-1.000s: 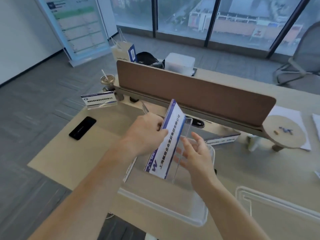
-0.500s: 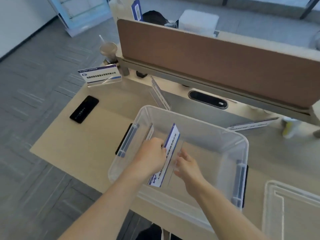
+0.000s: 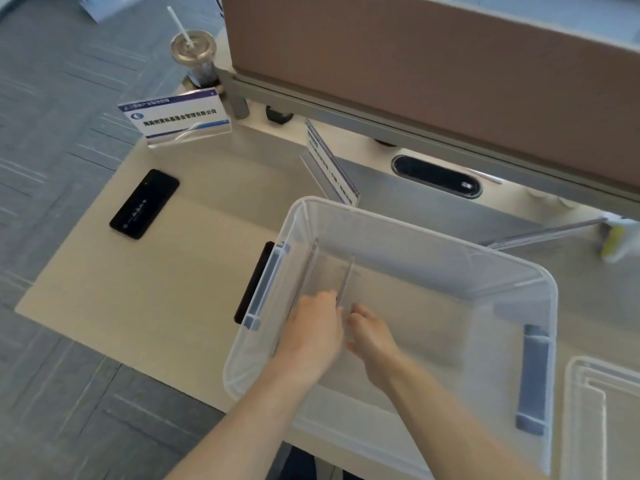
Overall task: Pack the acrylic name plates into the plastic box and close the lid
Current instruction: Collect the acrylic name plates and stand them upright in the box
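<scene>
Beige tabletop (image 3: pixel 166 299), plastic box (image 3: pixel 408 233): both hands inside, left hand (image 3: pixel 313 336) fingers clamped on upright name plate (image 3: pixel 346 275), right hand (image 3: pixel 372 336) steadying, long axis running away.

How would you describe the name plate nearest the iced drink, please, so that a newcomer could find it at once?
Start at the brown fabric desk divider and follow it to its left end, where a clear plastic cup with a white straw stands. Just in front of the cup, on the beige desk's corner, stands the clear acrylic name plate with a purple-and-white card. Unlike the other plates, its printed face is turned towards the camera.
</scene>
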Available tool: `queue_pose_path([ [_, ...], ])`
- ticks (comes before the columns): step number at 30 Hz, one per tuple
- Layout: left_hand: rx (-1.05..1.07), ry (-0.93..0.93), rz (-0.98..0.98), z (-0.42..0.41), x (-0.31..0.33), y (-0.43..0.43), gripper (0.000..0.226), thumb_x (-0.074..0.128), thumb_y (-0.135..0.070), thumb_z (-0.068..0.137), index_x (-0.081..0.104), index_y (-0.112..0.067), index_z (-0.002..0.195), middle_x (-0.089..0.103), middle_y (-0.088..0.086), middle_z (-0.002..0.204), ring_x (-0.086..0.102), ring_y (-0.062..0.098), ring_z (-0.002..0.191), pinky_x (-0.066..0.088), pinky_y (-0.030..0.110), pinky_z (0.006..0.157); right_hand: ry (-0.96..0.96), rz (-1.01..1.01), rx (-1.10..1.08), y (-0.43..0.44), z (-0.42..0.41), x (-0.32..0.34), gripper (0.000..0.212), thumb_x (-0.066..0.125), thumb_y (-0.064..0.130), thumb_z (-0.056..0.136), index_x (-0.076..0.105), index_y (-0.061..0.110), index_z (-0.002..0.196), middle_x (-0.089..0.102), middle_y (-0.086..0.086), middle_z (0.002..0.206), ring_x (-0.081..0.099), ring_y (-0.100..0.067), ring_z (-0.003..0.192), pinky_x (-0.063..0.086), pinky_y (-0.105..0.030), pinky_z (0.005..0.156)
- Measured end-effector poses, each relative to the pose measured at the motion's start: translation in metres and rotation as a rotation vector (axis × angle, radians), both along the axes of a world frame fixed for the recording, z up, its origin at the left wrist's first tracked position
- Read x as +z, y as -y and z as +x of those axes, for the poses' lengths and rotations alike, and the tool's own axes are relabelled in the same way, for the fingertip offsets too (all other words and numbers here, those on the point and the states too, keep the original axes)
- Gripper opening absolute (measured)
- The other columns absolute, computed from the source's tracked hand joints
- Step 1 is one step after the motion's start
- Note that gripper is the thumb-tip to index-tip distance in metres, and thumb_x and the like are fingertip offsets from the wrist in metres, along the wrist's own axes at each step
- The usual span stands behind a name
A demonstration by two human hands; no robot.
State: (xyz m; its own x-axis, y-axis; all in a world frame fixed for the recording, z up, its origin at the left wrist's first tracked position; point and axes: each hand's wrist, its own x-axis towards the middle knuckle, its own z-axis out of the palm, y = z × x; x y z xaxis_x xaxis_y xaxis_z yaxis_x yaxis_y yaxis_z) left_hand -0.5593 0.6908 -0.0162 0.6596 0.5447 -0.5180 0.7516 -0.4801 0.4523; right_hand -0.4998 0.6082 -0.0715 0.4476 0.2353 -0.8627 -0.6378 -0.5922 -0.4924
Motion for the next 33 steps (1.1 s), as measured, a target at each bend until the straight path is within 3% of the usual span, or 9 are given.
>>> queue_pose_path([
  [5,0.015,0.027,0.004,-0.001,0.001,-0.011,0.017,0.05,-0.028,0.105,0.05,-0.02,0.09,0.061,0.002,0.087,0.055,0.026,0.079,0.04,0.034,0.068,-0.006,0.003,-0.028,-0.011,-0.003,-0.015,0.068,0.049,0.016,0.085,0.04,0.014,0.153,0.049,-0.005,0.154,0.047,-0.023,0.139,0.039,-0.048,0.117],
  [8,0.031,0.024,0.026,-0.002,0.001,-0.016,0.017,0.049,-0.027,0.105,0.049,-0.02,0.089,0.057,0.0,0.085,0.056,0.027,0.079,0.04,0.035,0.067,-0.016,0.017,-0.039,-0.018,-0.004,-0.02,0.066,0.047,0.012,0.088,0.04,0.013,0.153,0.049,-0.005,0.154,0.046,-0.023,0.141,0.039,-0.047,0.117],
  [12,0.032,0.004,0.018,0.0,0.004,-0.018,0.012,0.046,-0.018,0.105,0.058,-0.017,0.103,0.06,0.001,0.093,0.053,0.023,0.082,0.039,0.033,0.067,-0.048,0.026,-0.044,-0.024,-0.004,-0.015,0.065,0.047,0.01,0.092,0.035,0.015,0.156,0.045,-0.002,0.157,0.045,-0.021,0.141,0.041,-0.046,0.116],
  [17,0.037,0.005,0.004,-0.001,0.005,-0.018,0.013,0.046,-0.017,0.104,0.059,-0.016,0.105,0.064,0.004,0.097,0.052,0.023,0.082,0.04,0.033,0.069,-0.07,0.052,-0.045,-0.026,-0.006,-0.012,0.054,0.046,0.011,0.094,0.045,0.018,0.148,0.054,-0.004,0.15,0.057,-0.021,0.127,0.052,-0.039,0.095],
  [20,0.031,-0.015,0.012,0.0,0.004,-0.02,0.013,0.047,-0.017,0.104,0.06,-0.016,0.106,0.061,0.001,0.094,0.052,0.023,0.081,0.04,0.033,0.068,-0.064,0.047,-0.053,-0.025,-0.009,-0.011,0.043,0.042,0.01,0.094,0.046,0.034,0.129,0.061,-0.005,0.139,0.06,-0.026,0.123,0.052,-0.037,0.085],
  [24,0.03,-0.039,0.018,0.0,0.006,-0.02,0.015,0.048,-0.015,0.104,0.062,-0.016,0.111,0.063,0.002,0.095,0.051,0.022,0.079,0.04,0.032,0.068,-0.047,0.053,-0.057,-0.024,-0.008,-0.007,0.061,0.04,0.004,0.096,0.036,0.018,0.155,0.053,-0.001,0.148,0.055,-0.019,0.121,0.05,-0.048,0.1],
  [28,0.019,-0.044,0.03,-0.001,0.005,-0.02,0.02,0.047,-0.015,0.104,0.063,-0.016,0.117,0.07,0.005,0.106,0.052,0.022,0.08,0.042,0.033,0.068,-0.057,0.061,-0.073,-0.023,-0.008,-0.009,0.062,0.04,0.003,0.097,0.032,0.016,0.157,0.052,-0.001,0.149,0.053,-0.017,0.117,0.048,-0.049,0.103],
  [33,0.016,-0.056,0.031,-0.001,0.006,-0.019,0.02,0.048,-0.017,0.104,0.063,-0.016,0.117,0.069,0.005,0.107,0.052,0.022,0.082,0.041,0.033,0.069,-0.055,0.069,-0.056,-0.023,-0.008,-0.009,0.062,0.042,0.006,0.098,0.031,0.019,0.158,0.044,0.003,0.156,0.049,-0.017,0.125,0.047,-0.046,0.104],
])
